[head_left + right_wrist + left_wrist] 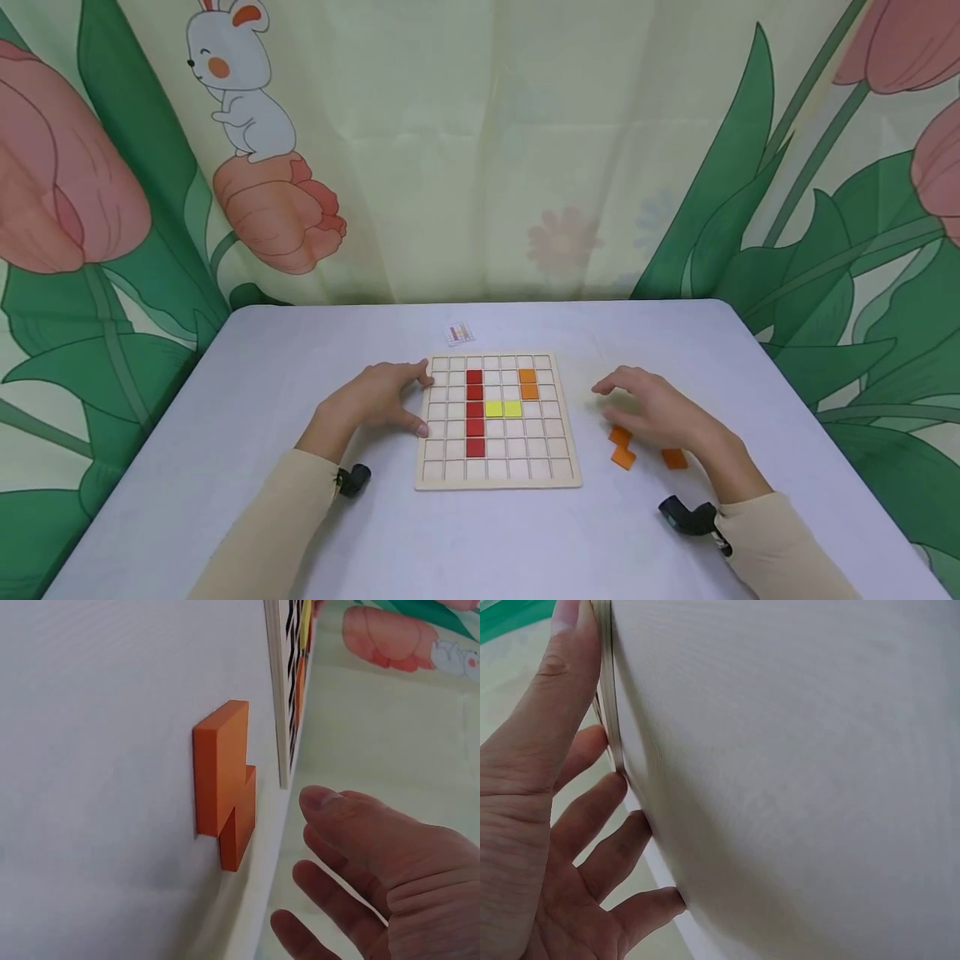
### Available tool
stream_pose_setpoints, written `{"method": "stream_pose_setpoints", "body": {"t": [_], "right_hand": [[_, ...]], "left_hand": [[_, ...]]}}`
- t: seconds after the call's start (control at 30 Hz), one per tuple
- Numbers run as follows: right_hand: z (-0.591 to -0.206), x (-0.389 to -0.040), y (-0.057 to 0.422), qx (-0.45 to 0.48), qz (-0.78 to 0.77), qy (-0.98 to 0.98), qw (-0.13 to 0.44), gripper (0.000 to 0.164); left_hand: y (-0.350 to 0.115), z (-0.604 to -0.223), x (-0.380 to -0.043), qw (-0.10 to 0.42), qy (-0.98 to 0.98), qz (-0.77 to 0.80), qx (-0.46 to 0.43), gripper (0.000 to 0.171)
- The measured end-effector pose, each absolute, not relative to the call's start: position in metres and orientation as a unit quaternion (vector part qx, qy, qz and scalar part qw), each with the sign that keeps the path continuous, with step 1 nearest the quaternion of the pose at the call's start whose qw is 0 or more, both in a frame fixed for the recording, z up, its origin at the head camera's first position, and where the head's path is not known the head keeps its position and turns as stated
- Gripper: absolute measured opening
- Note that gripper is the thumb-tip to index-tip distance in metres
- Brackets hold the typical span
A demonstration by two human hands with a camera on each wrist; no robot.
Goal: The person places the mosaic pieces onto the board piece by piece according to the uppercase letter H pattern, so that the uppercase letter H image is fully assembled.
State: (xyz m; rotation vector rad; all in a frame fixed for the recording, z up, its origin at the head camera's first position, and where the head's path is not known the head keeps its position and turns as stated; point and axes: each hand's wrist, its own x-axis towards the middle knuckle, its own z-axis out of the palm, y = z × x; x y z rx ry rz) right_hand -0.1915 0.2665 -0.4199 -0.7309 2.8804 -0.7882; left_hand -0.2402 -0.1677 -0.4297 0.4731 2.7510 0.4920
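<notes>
A pale wooden grid board (pixel 450 477) lies flat on the white table. My left hand (pixel 378 396) is at its left edge, thumb and forefinger spread apart and touching the rim; in the left wrist view the thumb (pixel 570 682) lies against the board's side. On the grid stand a column of several red tiles (pixel 475 409), two yellow tiles (pixel 502 409) beside it, and two orange tiles (pixel 528 384) at upper right. My right hand (pixel 648 408) hovers right of the board, fingers loosely bent and holding nothing. Near it lie loose orange tiles (pixel 622 457), two of them overlapping corners.
A small card (pixel 459 333) printed with a coloured grid lies behind the board. Another orange tile (pixel 674 459) sits beneath the right wrist. A curtain (pixel 450 167) printed with tulips and a rabbit hangs behind the table.
</notes>
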Motion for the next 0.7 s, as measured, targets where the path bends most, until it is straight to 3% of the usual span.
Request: {"method": "stream_pose_setpoints", "body": {"t": [0.4,0.7], "right_hand": [[-0.424,-0.179,0.285,-0.251,-0.247,0.935,0.040,0.035],[-0.425,-0.173,0.292,-0.250,-0.236,0.935,0.084,0.040]], "left_hand": [[-0.169,-0.429,-0.240,0.145,0.961,0.167,0.167,0.088],[-0.167,-0.429,-0.238,0.148,0.959,0.174,0.166,0.086]]}}
